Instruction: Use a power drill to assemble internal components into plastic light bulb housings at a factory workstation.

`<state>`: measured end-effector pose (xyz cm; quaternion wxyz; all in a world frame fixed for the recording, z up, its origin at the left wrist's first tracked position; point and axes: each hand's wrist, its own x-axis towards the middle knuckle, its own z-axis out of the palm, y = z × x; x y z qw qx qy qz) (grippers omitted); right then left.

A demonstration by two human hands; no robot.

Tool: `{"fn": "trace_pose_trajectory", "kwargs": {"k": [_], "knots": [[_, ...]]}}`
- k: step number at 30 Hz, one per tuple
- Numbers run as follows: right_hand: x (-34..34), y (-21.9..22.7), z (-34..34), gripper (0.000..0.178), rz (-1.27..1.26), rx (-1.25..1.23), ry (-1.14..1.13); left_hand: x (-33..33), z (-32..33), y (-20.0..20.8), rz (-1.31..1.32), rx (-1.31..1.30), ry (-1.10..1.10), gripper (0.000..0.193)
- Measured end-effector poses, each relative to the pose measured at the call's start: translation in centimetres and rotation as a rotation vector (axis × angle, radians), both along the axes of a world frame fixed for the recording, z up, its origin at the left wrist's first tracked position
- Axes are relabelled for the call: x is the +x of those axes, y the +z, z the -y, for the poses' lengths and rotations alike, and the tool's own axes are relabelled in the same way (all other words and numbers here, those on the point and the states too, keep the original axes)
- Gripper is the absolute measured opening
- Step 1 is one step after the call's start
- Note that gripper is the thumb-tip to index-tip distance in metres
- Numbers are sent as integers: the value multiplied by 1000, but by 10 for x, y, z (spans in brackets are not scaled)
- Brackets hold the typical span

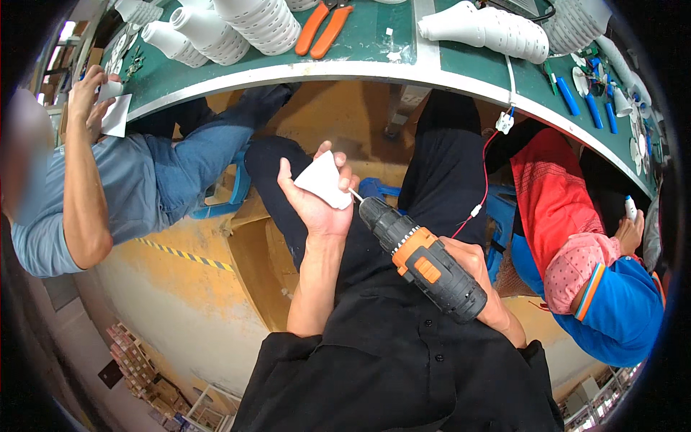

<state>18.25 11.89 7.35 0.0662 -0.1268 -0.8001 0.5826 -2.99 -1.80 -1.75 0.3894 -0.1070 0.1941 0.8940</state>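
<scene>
My left hand [325,217], palm up, cradles a white cone-shaped plastic housing [322,180] over my lap. Its fingers curl round the far side of the piece and the thumb stands off to the left. In my right hand [469,261] is a black and orange cordless drill [426,265], slanting up and to the left. The drill's thin bit [355,194] reaches the housing's right edge beside my fingertips; whether it touches, I cannot tell. Most of my right fingers are hidden behind the drill body.
Stacked white housings [259,25], orange-handled pliers [324,29] and blue cylindrical parts [567,96] lie on the green bench [367,43]. A red cable [486,173] hangs at right. Co-workers sit on both sides. An open cardboard box [263,270] stands on the floor to my left.
</scene>
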Motion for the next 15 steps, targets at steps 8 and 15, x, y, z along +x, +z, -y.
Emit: {"fn": "trace_pose_trajectory", "kwargs": {"k": [8, 15], "knots": [[-1, 0, 3, 25, 20, 1, 5, -3, -9, 10, 124, -253, -27, 76], [-1, 1, 8, 26, 17, -16, -3, -3, 3, 5, 21, -140, -32, 77]]}}
